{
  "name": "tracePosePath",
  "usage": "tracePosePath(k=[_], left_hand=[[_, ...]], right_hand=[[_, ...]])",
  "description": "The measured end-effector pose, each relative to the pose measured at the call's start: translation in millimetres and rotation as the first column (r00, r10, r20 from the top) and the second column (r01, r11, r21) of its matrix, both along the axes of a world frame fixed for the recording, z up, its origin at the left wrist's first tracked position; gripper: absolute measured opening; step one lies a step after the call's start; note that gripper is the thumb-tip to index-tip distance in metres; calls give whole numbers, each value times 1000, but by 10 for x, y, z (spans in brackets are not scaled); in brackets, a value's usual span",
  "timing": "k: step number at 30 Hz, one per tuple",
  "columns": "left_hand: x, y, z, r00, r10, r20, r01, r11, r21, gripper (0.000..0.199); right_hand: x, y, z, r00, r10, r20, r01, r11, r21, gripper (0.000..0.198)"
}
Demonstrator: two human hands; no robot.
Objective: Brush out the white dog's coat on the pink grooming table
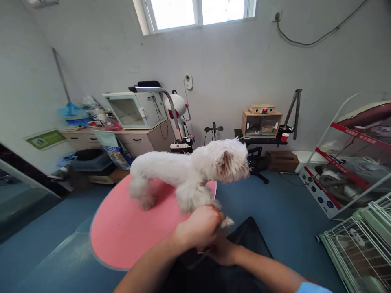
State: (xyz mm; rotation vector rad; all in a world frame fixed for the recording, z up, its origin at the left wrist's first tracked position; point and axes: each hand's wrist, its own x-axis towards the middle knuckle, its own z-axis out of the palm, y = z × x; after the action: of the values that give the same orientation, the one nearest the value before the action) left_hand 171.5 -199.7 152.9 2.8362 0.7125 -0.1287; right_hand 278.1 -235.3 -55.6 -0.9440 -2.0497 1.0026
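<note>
A white dog (165,165) with short-clipped body fur and fluffier legs stands on a round pink grooming table (122,228), its head turned to the right. My left hand (201,224) is closed around one of its front legs, and the pale paw (227,222) sticks out past my fingers at the table's right edge. Just below, my right hand (222,249) is closed close under the left one. Its fingers are mostly hidden, and a small shiny bit shows beside them, too little to name.
A curved grooming arm (172,106) rises behind the dog. Along the wall stand a drawer cabinet (137,140) bearing a white glass-fronted box (130,112), and a wooden box (261,124) on a black stand. To the right are a red-trimmed rack (342,162) and a wire cage (357,244).
</note>
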Motion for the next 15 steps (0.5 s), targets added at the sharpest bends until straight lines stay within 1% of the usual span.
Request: tracePosePath(k=[1, 2, 3, 4, 5, 6, 7, 8, 9, 10, 12, 13, 14, 15], left_hand=[[-15, -6, -66, 1000, -7, 21, 7, 1000, -16, 9], [-28, -13, -141, 998, -8, 61, 9, 1000, -25, 9], [-41, -22, -226, 993, -4, 115, 8, 999, -32, 13], [-53, -31, -320, 985, 0, 173, 6, 999, -35, 22], [-66, -39, -420, 975, 6, 223, 1, 999, -34, 35], [-81, -46, -523, 965, 11, 263, -3, 999, -32, 50], [-97, -51, -622, 959, 13, 284, -6, 1000, -27, 62], [-116, -54, -716, 954, 17, 300, -11, 1000, -23, 71], [-140, -55, -801, 947, 21, 321, -15, 1000, -20, 77], [-170, -56, -877, 938, 17, 347, -10, 1000, -20, 79], [-257, -60, -1020, 904, -25, 427, 34, 999, -13, 79], [-316, -66, -1100, 875, -43, 482, 49, 999, 1, 78], [-380, -77, -1193, 833, -35, 552, 31, 999, 17, 75], [-443, -91, -1303, 774, 8, 633, -28, 999, 21, 71]], right_hand=[[88, -91, -34, 990, -46, -135, 30, 993, -116, 23], [194, -188, -46, 954, -115, -278, 46, 969, -243, 26], [310, -284, -33, 895, -186, -405, 29, 931, -364, 29], [427, -370, 7, 831, -241, -501, -17, 890, -456, 33], [533, -441, 69, 767, -278, -579, -83, 851, -518, 37], [619, -490, 148, 706, -299, -642, -156, 818, -554, 42], [678, -513, 236, 654, -314, -688, -220, 791, -570, 46], [706, -510, 325, 624, -315, -715, -273, 769, -578, 50], [705, -482, 407, 618, -304, -725, -312, 751, -581, 53], [676, -436, 477, 629, -288, -722, -335, 737, -587, 56], [560, -321, 563, 676, -262, -689, -337, 721, -605, 54], [489, -267, 577, 695, -269, -667, -312, 723, -616, 52], [418, -224, 574, 705, -289, -647, -273, 732, -624, 49], [355, -194, 556, 709, -315, -631, -229, 743, -629, 48]])
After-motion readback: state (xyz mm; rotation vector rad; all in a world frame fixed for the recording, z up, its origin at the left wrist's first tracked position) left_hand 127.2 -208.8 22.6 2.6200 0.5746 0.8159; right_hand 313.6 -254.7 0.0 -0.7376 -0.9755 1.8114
